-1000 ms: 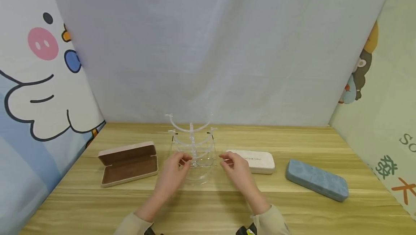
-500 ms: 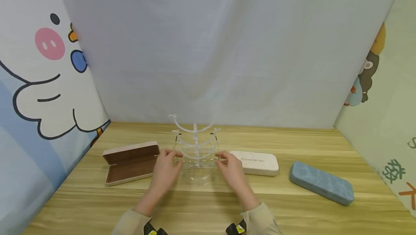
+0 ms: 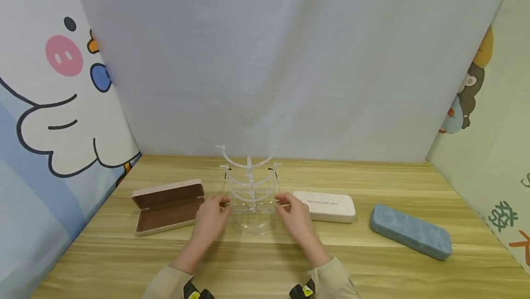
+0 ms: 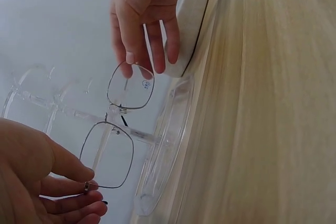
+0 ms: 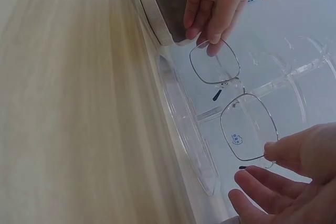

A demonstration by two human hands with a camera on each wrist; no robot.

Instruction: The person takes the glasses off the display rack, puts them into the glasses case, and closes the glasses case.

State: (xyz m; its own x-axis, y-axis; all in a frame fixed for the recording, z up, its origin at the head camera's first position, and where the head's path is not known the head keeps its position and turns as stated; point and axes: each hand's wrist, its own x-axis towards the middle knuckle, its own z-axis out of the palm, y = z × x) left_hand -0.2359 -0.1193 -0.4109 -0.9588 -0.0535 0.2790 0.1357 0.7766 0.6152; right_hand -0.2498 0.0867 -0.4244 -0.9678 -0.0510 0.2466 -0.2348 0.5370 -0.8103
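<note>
Both hands are working at the clear acrylic tiered eyeglass stand (image 3: 250, 188) at the middle of the light wooden table (image 3: 265, 262). They are holding a pair of thin metal-rimmed clear-lens glasses (image 4: 118, 129) against its lowest rung.

Left hand (image 3: 212, 216): thumb and fingertips (image 4: 86, 182) are pinching the outer corner of one lens rim. Right hand (image 3: 295, 214): fingers are closing narrowly on the other lens's outer edge, thumb tip (image 5: 273, 150) on the rim, other fingers curled just below. The bridge is sitting on or at the stand's central post; whether the nose pads are fully seated I cannot tell. The temple arms are not clearly showing in the wrist views.

Risks, as judged from here:
- The frame is light and held only at its two ends. If the hands are pulling unevenly, the bridge could twist off the rung and the glasses could drop onto the stand's round base.
- Fingertips are lying close to the lenses, so smudging is likely.
- The stand looks light, so pressing the frame against it could tip or slide it toward the back curtain.
- Letting go one side first could leave the frame hanging crooked.

Nearby: an open pink glasses case with brown lining (image 3: 167, 206) to the left, a closed white hard case (image 3: 327, 206) just right of the stand, and a closed blue textured case (image 3: 410, 237) further right.
</note>
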